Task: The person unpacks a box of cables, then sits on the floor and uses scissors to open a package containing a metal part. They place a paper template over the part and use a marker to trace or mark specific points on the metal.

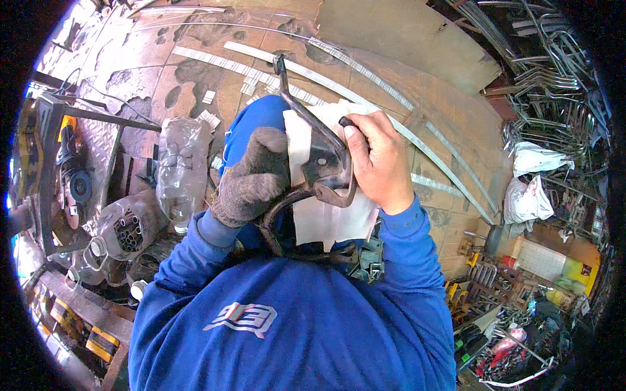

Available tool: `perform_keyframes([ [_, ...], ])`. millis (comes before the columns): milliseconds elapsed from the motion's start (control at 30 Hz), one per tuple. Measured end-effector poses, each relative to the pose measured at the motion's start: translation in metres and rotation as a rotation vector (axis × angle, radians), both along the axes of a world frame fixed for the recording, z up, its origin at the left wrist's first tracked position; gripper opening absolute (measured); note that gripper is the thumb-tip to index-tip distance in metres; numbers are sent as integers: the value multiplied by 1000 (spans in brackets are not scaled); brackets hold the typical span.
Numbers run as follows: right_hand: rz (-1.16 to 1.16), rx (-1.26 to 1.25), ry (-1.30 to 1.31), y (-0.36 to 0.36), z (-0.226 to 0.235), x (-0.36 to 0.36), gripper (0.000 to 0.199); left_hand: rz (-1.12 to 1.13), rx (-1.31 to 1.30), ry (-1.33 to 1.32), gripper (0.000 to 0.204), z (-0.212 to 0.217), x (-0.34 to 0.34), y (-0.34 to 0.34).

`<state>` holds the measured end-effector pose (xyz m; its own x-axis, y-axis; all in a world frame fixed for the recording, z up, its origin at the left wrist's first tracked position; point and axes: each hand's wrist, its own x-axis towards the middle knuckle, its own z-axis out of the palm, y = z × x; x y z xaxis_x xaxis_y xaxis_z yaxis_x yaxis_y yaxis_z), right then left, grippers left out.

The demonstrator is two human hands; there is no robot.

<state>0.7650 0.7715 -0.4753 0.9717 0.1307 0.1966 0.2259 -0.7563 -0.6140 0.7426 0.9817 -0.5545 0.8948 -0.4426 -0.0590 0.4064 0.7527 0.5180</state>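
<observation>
A dark bent-metal tube bracket with a small holed plate lies over a white sheet on my lap. Its long arm rises to the upper left, and a curved tube runs back toward my waist. My bare right hand is closed at the bracket's right side, with thumb and forefinger pinching a short black end. On the left, my left hand, in a grey knit glove, is curled closed against the bracket's curved tube. Its inner fingers are hidden, so whatever they hold does not show.
Long pale metal strips lie across the brown floor ahead. At left are a clear plastic bottle, a cut jug holding tubes and an angle grinder. Heaped bent metal rods and white bags are at right.
</observation>
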Motion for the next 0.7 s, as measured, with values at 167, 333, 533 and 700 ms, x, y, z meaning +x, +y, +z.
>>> perform_keyframes([
  [167,-12,-64,-34,2,9,-1,23,-269,-65,-68,66,14,22,-1],
  [333,150,-65,-145,7,32,2,19,-210,49,-32,47,25,24,-8],
  [533,488,-138,59,14,38,26,15,-163,312,-86,27,19,18,-10],
  [700,646,-201,130,15,36,41,18,-121,539,-128,27,15,19,-13],
])
